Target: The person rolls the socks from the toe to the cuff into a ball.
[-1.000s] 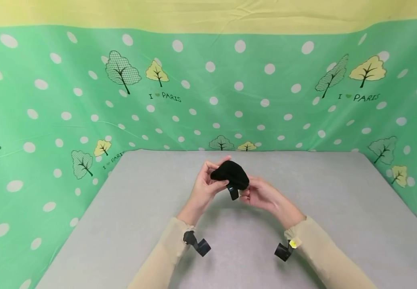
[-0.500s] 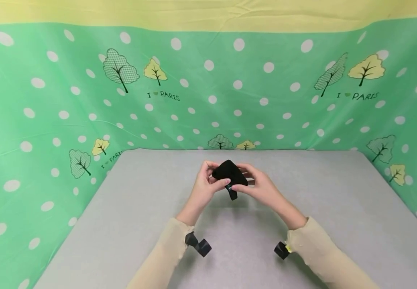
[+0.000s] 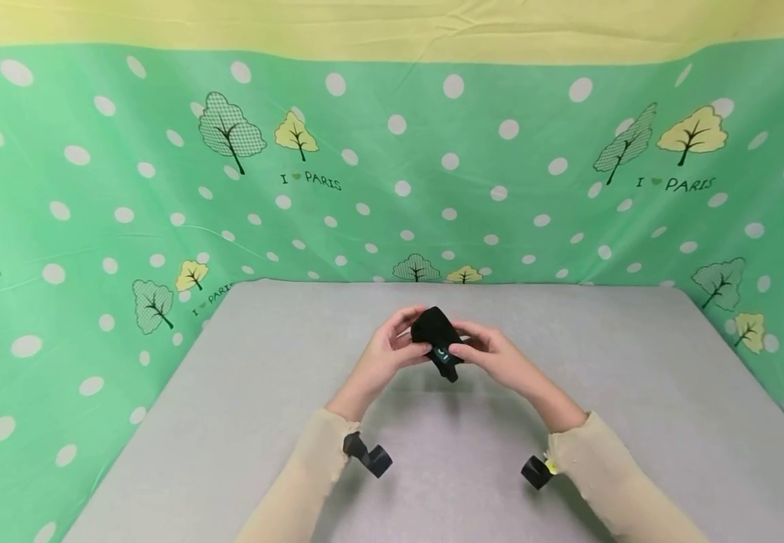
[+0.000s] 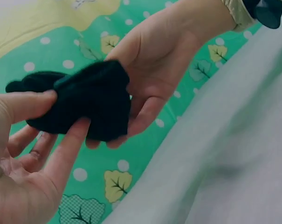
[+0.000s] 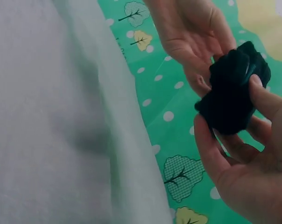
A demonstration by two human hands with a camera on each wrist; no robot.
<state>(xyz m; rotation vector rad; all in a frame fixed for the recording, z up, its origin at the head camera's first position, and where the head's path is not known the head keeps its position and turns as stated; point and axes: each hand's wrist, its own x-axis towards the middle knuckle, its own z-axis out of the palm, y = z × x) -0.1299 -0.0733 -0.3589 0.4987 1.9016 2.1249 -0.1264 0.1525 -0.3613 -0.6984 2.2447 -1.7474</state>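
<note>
A small black folded fabric item (image 3: 435,329) is held up over the table between both hands. A flap with a small pale print hangs from its lower end in the head view. My left hand (image 3: 386,356) grips the left side, thumb on the near face and fingers behind. On the other side my right hand (image 3: 500,360) pinches it, thumb close to the print. In the left wrist view the black fabric (image 4: 94,102) looks soft and layered. Bunched folds of the fabric (image 5: 231,100) show in the right wrist view, beside the right thumb.
A grey cloth-covered table (image 3: 262,377) lies under the hands. Green dotted curtains (image 3: 364,166) printed with trees rise at its back and sides. Both sleeves carry a small black wrist camera, one at the left (image 3: 378,460) and one at the right (image 3: 536,473).
The right hand has moved from the item's lower right edge to grip its near face with the thumb. The fabric has been turned and folded narrower between the hands.
</note>
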